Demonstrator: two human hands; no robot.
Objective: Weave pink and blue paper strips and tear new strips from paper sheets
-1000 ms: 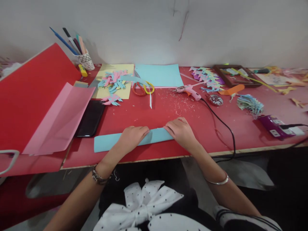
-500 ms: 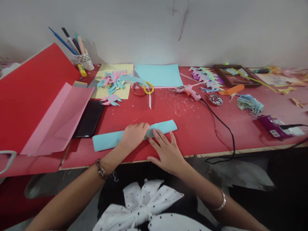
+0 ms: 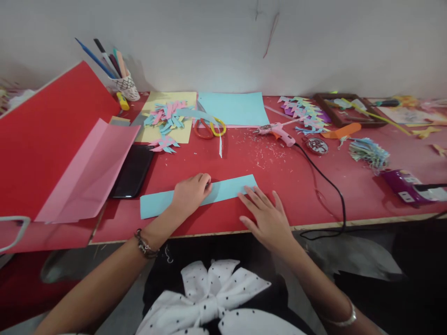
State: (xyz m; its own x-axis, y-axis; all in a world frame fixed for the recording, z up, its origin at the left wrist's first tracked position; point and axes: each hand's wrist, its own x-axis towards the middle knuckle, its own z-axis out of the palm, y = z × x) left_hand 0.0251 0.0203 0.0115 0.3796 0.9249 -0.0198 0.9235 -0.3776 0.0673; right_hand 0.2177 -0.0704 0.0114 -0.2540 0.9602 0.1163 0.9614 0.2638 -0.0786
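Note:
A long light-blue folded paper strip [image 3: 226, 190] lies on the red tabletop in front of me, slanting up to the right. My left hand [image 3: 190, 193] rests on its middle with curled fingers. A small dark spot shows at the fingertips, but I cannot make out what they hold. At the strip's right end, my right hand [image 3: 267, 216] is open, its fingers spread and the fingertips touching the paper. Beyond the strip lie scissors [image 3: 219, 126] with red and yellow handles, a thin white paper curl hanging by them.
Pink paper [image 3: 94, 172] and a black tablet-like slab [image 3: 132, 172] lie left, below a red board [image 3: 52, 139]. Cut paper pieces [image 3: 165, 116], a light-blue sheet [image 3: 232, 107] and a pen cup [image 3: 127, 87] stand behind. Right: a pink glue gun [image 3: 279, 132] with its cord, a purple power strip [image 3: 401, 186].
My right hand has slid right along the strip to its right end. My left hand has shifted slightly left, staying closed on the paper. The view has shifted a little.

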